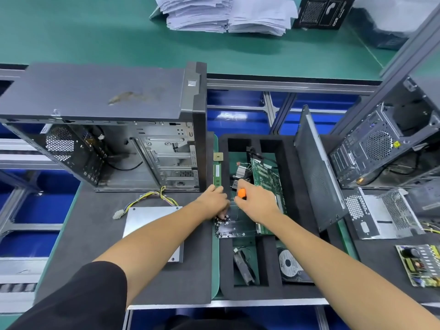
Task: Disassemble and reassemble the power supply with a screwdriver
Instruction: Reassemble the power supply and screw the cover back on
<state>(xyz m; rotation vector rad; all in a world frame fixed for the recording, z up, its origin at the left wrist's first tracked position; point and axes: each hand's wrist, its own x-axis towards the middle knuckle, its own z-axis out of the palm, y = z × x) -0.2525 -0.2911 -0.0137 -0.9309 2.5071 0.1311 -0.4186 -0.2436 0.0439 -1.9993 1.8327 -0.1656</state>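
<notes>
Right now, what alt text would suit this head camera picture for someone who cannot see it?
A person's right hand grips an orange-handled screwdriver while the left hand reaches into a black foam tray of computer parts. A silver power supply lies left of the tray, before an open computer case.

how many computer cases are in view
2: an open computer case stands at left on the bench; a second case stands at right. More may lie out of frame.

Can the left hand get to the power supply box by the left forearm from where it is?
Probably yes. The left hand is at the screws in the foam tray, and the power supply box lies uncovered just beside and under that forearm.
</notes>
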